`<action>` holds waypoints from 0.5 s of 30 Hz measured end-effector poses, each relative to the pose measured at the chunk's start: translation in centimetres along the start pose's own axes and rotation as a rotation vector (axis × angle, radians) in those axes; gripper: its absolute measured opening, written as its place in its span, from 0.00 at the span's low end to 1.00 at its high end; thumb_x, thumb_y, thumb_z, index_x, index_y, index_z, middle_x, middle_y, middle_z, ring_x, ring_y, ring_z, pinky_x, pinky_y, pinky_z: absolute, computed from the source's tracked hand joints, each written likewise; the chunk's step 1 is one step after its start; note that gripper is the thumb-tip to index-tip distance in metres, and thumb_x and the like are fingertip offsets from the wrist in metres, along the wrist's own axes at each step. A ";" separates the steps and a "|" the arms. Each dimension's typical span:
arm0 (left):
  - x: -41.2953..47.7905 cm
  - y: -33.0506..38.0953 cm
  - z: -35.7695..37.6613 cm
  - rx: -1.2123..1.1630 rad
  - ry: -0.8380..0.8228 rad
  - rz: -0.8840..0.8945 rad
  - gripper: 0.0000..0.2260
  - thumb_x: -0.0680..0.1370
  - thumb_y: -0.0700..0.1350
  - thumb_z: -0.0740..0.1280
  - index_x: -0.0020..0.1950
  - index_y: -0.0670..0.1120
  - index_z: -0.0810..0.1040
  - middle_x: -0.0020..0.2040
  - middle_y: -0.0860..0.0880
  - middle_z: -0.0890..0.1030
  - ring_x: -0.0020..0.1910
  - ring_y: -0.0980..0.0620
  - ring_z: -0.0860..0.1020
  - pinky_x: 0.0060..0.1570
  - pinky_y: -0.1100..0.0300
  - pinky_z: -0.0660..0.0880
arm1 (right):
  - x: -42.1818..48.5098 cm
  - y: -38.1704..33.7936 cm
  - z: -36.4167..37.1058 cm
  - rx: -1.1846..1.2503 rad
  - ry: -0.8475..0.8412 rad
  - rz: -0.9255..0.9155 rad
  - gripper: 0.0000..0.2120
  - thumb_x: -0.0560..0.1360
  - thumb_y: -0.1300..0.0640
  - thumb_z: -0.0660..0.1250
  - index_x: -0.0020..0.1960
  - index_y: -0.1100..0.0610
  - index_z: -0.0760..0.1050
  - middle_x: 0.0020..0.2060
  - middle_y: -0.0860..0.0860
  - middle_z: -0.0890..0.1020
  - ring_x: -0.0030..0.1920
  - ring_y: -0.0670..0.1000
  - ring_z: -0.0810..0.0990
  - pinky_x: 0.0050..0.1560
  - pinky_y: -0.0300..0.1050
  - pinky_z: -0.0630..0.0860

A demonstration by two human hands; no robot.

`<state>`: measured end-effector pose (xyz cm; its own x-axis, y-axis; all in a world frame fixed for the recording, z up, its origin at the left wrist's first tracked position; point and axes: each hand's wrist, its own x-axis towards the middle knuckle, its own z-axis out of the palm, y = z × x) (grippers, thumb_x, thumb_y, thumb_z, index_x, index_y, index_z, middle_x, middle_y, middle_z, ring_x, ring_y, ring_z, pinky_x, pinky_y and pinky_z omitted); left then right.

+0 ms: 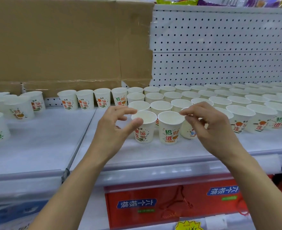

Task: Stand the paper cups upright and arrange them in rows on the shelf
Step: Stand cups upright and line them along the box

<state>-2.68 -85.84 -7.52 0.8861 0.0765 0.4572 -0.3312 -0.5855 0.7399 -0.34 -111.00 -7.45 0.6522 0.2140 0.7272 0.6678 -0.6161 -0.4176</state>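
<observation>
Many white printed paper cups stand upright in rows on the white shelf, filling its right part. Two front cups stand side by side: one with red print and one with green and red print. My left hand hovers at the left cup. Its thumb lies against the rim and its fingers are spread, not closed on the cup. My right hand pinches the rim of a third cup, which leans tilted just right of the front pair and is partly hidden by the fingers.
A loose line of cups stands at the back left, and more cups stand scattered on the left shelf section. A cardboard box and a white pegboard close the back. Red packages sit on the shelf below.
</observation>
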 end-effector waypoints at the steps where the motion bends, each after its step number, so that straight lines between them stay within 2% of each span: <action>1: 0.1 -0.1 -0.2 -0.004 -0.027 0.005 0.17 0.69 0.60 0.68 0.56 0.59 0.79 0.62 0.60 0.73 0.56 0.65 0.74 0.45 0.71 0.71 | 0.0 0.1 -0.2 0.001 0.009 0.005 0.09 0.76 0.64 0.67 0.51 0.54 0.82 0.46 0.47 0.80 0.43 0.46 0.75 0.41 0.31 0.68; 3: 0.2 -0.4 -0.4 0.007 -0.063 0.021 0.12 0.71 0.56 0.70 0.53 0.58 0.82 0.63 0.59 0.74 0.57 0.66 0.72 0.45 0.75 0.72 | 0.1 0.2 -0.4 -0.028 -0.015 -0.003 0.07 0.75 0.61 0.68 0.51 0.53 0.82 0.46 0.47 0.80 0.46 0.48 0.75 0.46 0.33 0.68; 5: 0.4 -0.3 -0.4 0.017 -0.074 0.029 0.05 0.72 0.51 0.72 0.48 0.56 0.83 0.63 0.58 0.76 0.57 0.63 0.73 0.45 0.77 0.70 | 0.2 0.3 -0.2 -0.082 -0.062 -0.050 0.06 0.75 0.57 0.70 0.51 0.52 0.82 0.47 0.46 0.80 0.50 0.51 0.75 0.51 0.46 0.72; 7: 0.4 -0.1 -0.2 0.037 -0.079 0.033 0.02 0.73 0.49 0.72 0.44 0.55 0.84 0.62 0.58 0.76 0.56 0.61 0.74 0.44 0.77 0.70 | 0.3 0.4 0.2 -0.143 -0.096 -0.105 0.08 0.73 0.52 0.69 0.50 0.50 0.82 0.47 0.46 0.80 0.50 0.52 0.75 0.50 0.54 0.72; 11: 0.5 0.4 0.0 0.086 -0.094 0.043 0.03 0.73 0.48 0.72 0.41 0.56 0.82 0.60 0.59 0.75 0.54 0.61 0.74 0.43 0.75 0.71 | 0.5 0.6 0.8 -0.188 -0.103 -0.167 0.07 0.72 0.52 0.69 0.48 0.50 0.83 0.45 0.46 0.81 0.47 0.54 0.75 0.45 0.58 0.72; 15: 0.6 0.5 0.4 0.092 -0.048 0.046 0.01 0.72 0.51 0.73 0.40 0.56 0.82 0.55 0.59 0.78 0.53 0.62 0.74 0.48 0.68 0.69 | 0.6 0.9 1.0 -0.207 -0.094 -0.189 0.05 0.72 0.55 0.71 0.48 0.51 0.83 0.44 0.47 0.81 0.47 0.55 0.76 0.45 0.58 0.73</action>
<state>-2.15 -86.43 -7.09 0.8860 0.0103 0.4635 -0.3426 -0.6592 0.6694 0.97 -110.70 -7.94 0.5597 0.4030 0.7241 0.6996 -0.6981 -0.1522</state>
